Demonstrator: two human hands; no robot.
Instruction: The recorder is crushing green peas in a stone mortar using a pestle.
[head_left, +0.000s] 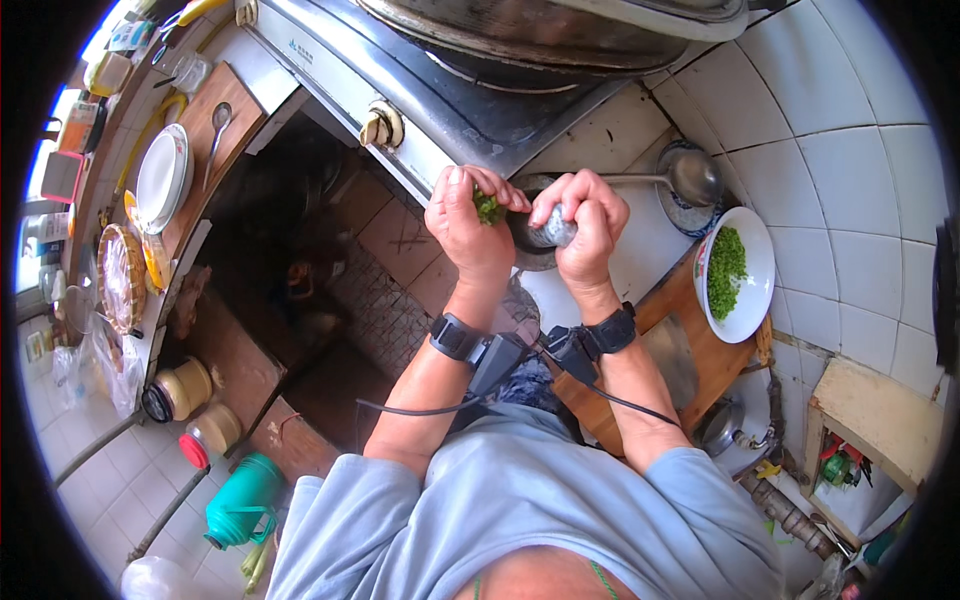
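A dark stone mortar (536, 257) stands on the white counter right of the stove, partly hidden by both hands. My left hand (476, 217) is curled around some chopped greens (487, 208) at the mortar's left side. Over its mouth, my right hand (583, 225) grips a speckled grey stone pestle (556, 228). To the right, a white bowl (759, 279) holds finely chopped greens (725, 274). A metal ladle (695, 178) rests on a blue-patterned bowl (666, 202) behind my right hand.
A gas stove (480, 127) with a large pan (540, 34) lies ahead. A wooden cutting board (694, 337) with a cleaver blade (670, 364) is at right. Stacked plates (161, 180) and a spoon (217, 139) lie at left; a green thermos (244, 499) stands lower left.
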